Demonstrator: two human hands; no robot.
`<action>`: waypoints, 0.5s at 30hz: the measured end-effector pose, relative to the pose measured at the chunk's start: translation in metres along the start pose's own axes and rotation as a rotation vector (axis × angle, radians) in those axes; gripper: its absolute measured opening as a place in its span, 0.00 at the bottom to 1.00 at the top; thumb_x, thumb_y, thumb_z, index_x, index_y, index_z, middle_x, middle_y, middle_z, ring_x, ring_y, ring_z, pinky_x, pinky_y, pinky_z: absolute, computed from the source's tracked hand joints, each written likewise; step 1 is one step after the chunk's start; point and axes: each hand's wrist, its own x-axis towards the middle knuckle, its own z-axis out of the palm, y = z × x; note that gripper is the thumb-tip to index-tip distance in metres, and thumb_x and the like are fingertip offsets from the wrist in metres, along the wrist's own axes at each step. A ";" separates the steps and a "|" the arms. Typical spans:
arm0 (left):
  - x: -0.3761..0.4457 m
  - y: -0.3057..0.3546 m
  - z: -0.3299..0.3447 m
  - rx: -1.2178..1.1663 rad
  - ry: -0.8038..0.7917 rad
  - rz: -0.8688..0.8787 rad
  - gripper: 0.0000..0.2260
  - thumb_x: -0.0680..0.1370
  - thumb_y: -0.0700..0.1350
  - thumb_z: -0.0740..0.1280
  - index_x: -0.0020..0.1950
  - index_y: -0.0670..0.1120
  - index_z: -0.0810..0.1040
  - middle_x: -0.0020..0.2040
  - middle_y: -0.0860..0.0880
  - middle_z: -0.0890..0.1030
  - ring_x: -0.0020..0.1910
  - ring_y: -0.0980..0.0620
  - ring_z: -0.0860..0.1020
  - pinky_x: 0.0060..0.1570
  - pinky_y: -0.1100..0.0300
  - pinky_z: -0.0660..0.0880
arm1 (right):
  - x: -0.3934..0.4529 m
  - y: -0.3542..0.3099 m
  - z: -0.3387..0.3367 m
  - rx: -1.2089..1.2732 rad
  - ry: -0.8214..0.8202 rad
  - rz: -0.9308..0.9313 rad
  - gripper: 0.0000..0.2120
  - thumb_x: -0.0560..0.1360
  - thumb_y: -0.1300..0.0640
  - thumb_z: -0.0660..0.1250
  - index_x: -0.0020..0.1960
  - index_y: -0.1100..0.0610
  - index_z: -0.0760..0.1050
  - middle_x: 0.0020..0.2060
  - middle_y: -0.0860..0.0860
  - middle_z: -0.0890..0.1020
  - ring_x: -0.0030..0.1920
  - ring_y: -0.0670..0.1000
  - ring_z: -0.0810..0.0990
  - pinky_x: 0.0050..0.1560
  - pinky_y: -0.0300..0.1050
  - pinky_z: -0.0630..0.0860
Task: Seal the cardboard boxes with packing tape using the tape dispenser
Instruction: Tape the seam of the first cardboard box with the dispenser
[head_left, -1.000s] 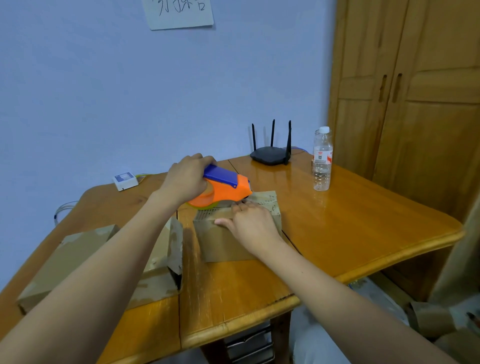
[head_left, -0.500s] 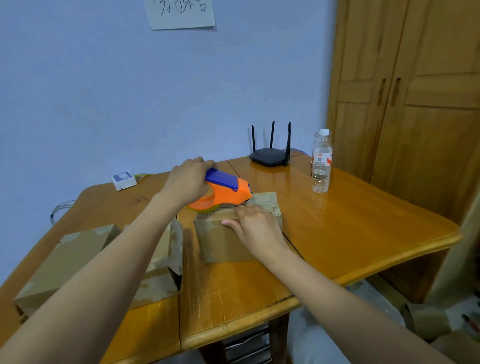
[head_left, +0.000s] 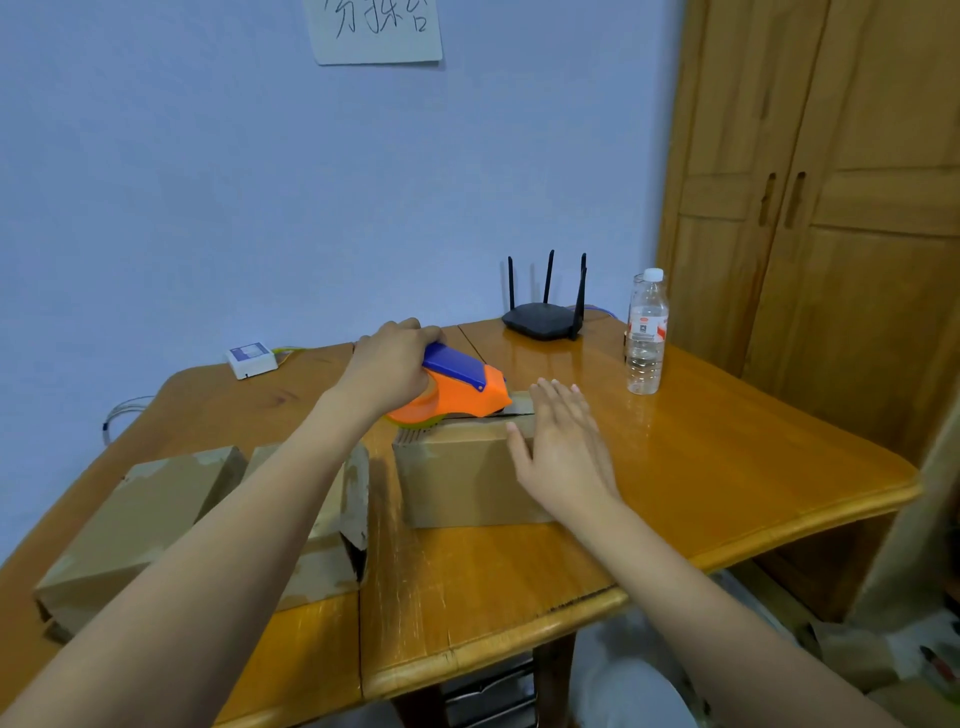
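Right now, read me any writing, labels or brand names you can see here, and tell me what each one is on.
Paper sheet on the wall: handwritten characters in dark ink, cut off by the frame's top edge; cannot be read for certain.
Water bottle: red and white label, print too small to read.
Small white box at the table's back: blue top label, too blurred to read.
Tape dispenser, cardboard box, router: no readable text.

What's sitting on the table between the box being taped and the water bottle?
Nothing: in the head view, only bare table lies between the cardboard box and the water bottle. The right hand rests against the box's right end.
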 end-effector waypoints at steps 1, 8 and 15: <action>0.000 0.001 0.000 -0.003 -0.004 0.000 0.23 0.70 0.36 0.61 0.63 0.51 0.77 0.49 0.49 0.75 0.49 0.44 0.74 0.47 0.48 0.75 | 0.004 0.000 0.000 -0.036 -0.052 -0.007 0.32 0.84 0.41 0.50 0.78 0.63 0.62 0.78 0.57 0.64 0.80 0.54 0.56 0.79 0.46 0.40; 0.003 -0.002 0.000 -0.006 -0.017 -0.010 0.24 0.71 0.35 0.60 0.64 0.50 0.76 0.49 0.49 0.74 0.49 0.45 0.74 0.46 0.50 0.74 | 0.018 -0.009 -0.010 -0.207 -0.267 -0.095 0.37 0.83 0.36 0.39 0.81 0.62 0.54 0.80 0.56 0.57 0.81 0.53 0.48 0.80 0.52 0.38; 0.004 0.004 0.002 0.085 -0.020 0.020 0.22 0.72 0.37 0.61 0.64 0.51 0.76 0.49 0.48 0.75 0.48 0.44 0.74 0.48 0.49 0.75 | 0.018 -0.012 -0.007 -0.224 -0.370 -0.082 0.43 0.79 0.34 0.32 0.81 0.63 0.52 0.80 0.58 0.56 0.81 0.54 0.50 0.81 0.51 0.42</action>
